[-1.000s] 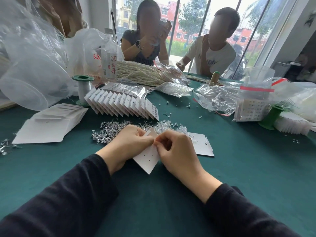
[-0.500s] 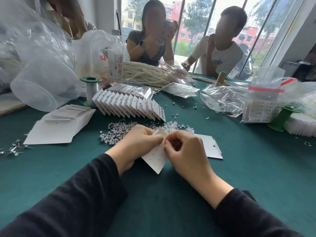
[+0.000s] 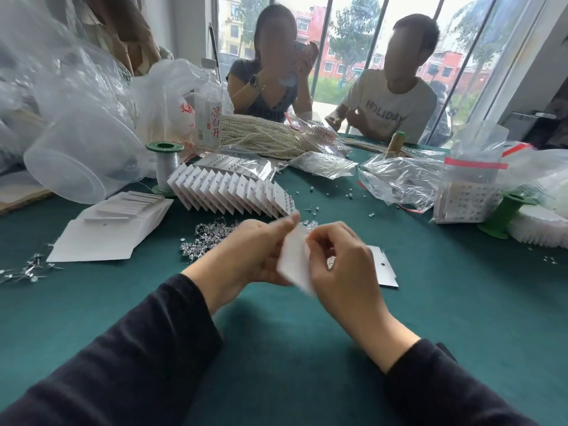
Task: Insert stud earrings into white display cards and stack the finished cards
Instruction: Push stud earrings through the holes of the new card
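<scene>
Table (image 3: 276,348), green cloth: finished cards (image 3: 227,195) fanned toward the far edge, loose studs (image 3: 209,238) heaped mid-table. Left hand (image 3: 252,256) and right hand (image 3: 341,265), fingers curled, grip one white card (image 3: 296,262) above the middle; it is blurred. Stud in pinch: cannot tell. Risk: the tilted card flexes, the post misses its hole, the stud drops.

The green-covered worktop (image 3: 276,348) carried a fanned row of white cards (image 3: 230,195) standing on edge in the middle of the frame, with a heap of loose studs (image 3: 212,238) just below it. A stack of flat cards (image 3: 107,238) lay at centre left and a single card (image 3: 384,269) right of centre. Higher up stood a green spool (image 3: 165,167) and a clear bottle (image 3: 209,118), beside pearl strands (image 3: 261,136) and clear bags (image 3: 399,179).
</scene>
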`<action>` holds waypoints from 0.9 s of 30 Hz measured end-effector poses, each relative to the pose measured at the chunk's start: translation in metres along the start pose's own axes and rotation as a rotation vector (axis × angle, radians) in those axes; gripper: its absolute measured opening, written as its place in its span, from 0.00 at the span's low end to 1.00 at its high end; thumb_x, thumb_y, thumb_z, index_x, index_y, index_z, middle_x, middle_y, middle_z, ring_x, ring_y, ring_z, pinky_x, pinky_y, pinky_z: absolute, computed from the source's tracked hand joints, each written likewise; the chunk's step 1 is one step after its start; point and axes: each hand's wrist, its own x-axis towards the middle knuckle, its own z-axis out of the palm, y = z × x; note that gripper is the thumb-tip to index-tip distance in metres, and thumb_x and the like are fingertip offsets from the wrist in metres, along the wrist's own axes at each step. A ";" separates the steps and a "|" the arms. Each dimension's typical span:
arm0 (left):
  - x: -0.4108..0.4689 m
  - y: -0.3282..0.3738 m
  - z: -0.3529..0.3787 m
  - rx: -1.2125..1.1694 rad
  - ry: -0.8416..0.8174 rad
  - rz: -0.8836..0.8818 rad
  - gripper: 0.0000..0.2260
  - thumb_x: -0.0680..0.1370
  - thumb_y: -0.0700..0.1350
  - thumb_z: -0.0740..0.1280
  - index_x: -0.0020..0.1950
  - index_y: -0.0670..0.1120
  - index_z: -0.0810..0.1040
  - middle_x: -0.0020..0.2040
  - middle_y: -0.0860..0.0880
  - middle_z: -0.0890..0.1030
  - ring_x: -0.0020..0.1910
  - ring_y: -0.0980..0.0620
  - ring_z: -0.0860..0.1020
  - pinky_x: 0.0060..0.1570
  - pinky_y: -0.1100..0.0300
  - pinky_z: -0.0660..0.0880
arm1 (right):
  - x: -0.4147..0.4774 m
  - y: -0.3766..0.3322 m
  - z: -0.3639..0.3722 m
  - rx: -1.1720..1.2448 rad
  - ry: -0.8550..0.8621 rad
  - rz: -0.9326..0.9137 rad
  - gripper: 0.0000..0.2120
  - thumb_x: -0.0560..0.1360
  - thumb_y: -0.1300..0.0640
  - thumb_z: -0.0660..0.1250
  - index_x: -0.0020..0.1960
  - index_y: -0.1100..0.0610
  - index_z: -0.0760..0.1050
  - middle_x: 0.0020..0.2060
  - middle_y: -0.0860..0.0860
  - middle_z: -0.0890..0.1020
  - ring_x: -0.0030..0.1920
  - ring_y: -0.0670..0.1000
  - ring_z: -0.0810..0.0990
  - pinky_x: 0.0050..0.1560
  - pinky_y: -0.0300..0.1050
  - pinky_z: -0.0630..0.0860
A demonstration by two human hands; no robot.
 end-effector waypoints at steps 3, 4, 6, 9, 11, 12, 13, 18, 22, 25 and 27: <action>-0.001 0.009 -0.009 0.031 0.130 0.103 0.18 0.76 0.53 0.61 0.49 0.37 0.79 0.36 0.45 0.83 0.29 0.51 0.79 0.28 0.63 0.77 | 0.008 0.003 -0.008 0.208 0.082 0.186 0.10 0.73 0.66 0.65 0.39 0.52 0.73 0.37 0.51 0.79 0.39 0.47 0.78 0.40 0.39 0.75; 0.000 0.009 -0.017 0.232 0.260 0.214 0.14 0.76 0.49 0.63 0.51 0.39 0.79 0.37 0.47 0.82 0.30 0.52 0.79 0.30 0.65 0.77 | 0.011 0.005 -0.010 0.291 0.092 0.267 0.10 0.74 0.66 0.64 0.39 0.52 0.73 0.36 0.50 0.79 0.37 0.46 0.79 0.38 0.39 0.75; 0.000 0.008 -0.033 0.764 0.470 0.410 0.10 0.74 0.45 0.68 0.54 0.44 0.80 0.41 0.53 0.80 0.35 0.57 0.76 0.34 0.69 0.74 | 0.014 0.007 -0.016 0.448 0.113 0.434 0.11 0.74 0.66 0.63 0.39 0.53 0.74 0.33 0.50 0.78 0.32 0.43 0.77 0.33 0.36 0.72; 0.004 0.003 -0.047 1.230 0.412 0.277 0.22 0.68 0.56 0.72 0.59 0.51 0.78 0.54 0.50 0.76 0.54 0.53 0.72 0.58 0.54 0.71 | 0.016 0.008 -0.018 0.777 0.096 0.665 0.10 0.74 0.69 0.63 0.40 0.57 0.75 0.32 0.52 0.80 0.31 0.46 0.79 0.34 0.41 0.77; 0.007 -0.001 -0.045 1.314 0.321 0.215 0.25 0.66 0.61 0.71 0.61 0.53 0.77 0.57 0.51 0.75 0.60 0.50 0.70 0.61 0.51 0.67 | 0.016 0.006 -0.017 0.925 0.073 0.747 0.10 0.73 0.72 0.63 0.41 0.59 0.76 0.31 0.51 0.81 0.31 0.48 0.80 0.41 0.46 0.79; 0.009 -0.004 -0.043 1.328 0.289 0.240 0.24 0.67 0.61 0.70 0.60 0.53 0.77 0.57 0.52 0.75 0.61 0.51 0.70 0.61 0.52 0.67 | 0.016 0.005 -0.016 0.962 0.063 0.769 0.10 0.73 0.73 0.62 0.40 0.60 0.76 0.30 0.51 0.81 0.31 0.48 0.80 0.42 0.46 0.80; 0.011 -0.007 -0.040 1.335 0.272 0.285 0.22 0.69 0.59 0.70 0.60 0.53 0.77 0.56 0.52 0.75 0.60 0.51 0.70 0.61 0.53 0.66 | 0.016 0.004 -0.015 0.983 0.051 0.782 0.11 0.72 0.73 0.61 0.39 0.60 0.76 0.29 0.51 0.81 0.31 0.48 0.80 0.41 0.46 0.80; 0.019 -0.016 -0.034 1.284 0.322 0.457 0.08 0.72 0.48 0.70 0.50 0.50 0.81 0.47 0.52 0.76 0.52 0.52 0.72 0.57 0.60 0.66 | 0.015 0.004 -0.013 1.057 0.017 0.824 0.12 0.72 0.75 0.59 0.40 0.61 0.76 0.30 0.52 0.82 0.31 0.49 0.80 0.37 0.44 0.81; 0.016 -0.010 -0.036 1.113 0.373 0.472 0.04 0.70 0.46 0.73 0.42 0.47 0.84 0.35 0.56 0.77 0.33 0.63 0.71 0.35 0.76 0.65 | 0.016 0.006 -0.014 1.129 -0.028 0.845 0.11 0.73 0.75 0.58 0.41 0.63 0.76 0.32 0.54 0.81 0.36 0.52 0.78 0.37 0.44 0.81; 0.015 -0.006 -0.038 1.011 0.408 0.449 0.04 0.69 0.47 0.74 0.40 0.47 0.85 0.28 0.60 0.75 0.28 0.67 0.70 0.30 0.80 0.65 | 0.015 0.007 -0.014 1.188 -0.072 0.857 0.12 0.73 0.74 0.57 0.41 0.63 0.77 0.32 0.56 0.81 0.35 0.53 0.79 0.37 0.44 0.81; 0.015 -0.007 -0.037 1.006 0.412 0.433 0.07 0.70 0.49 0.73 0.39 0.45 0.84 0.28 0.58 0.76 0.29 0.65 0.71 0.29 0.78 0.66 | 0.014 0.007 -0.014 1.206 -0.090 0.858 0.11 0.73 0.73 0.57 0.41 0.63 0.77 0.30 0.55 0.81 0.33 0.52 0.80 0.37 0.45 0.81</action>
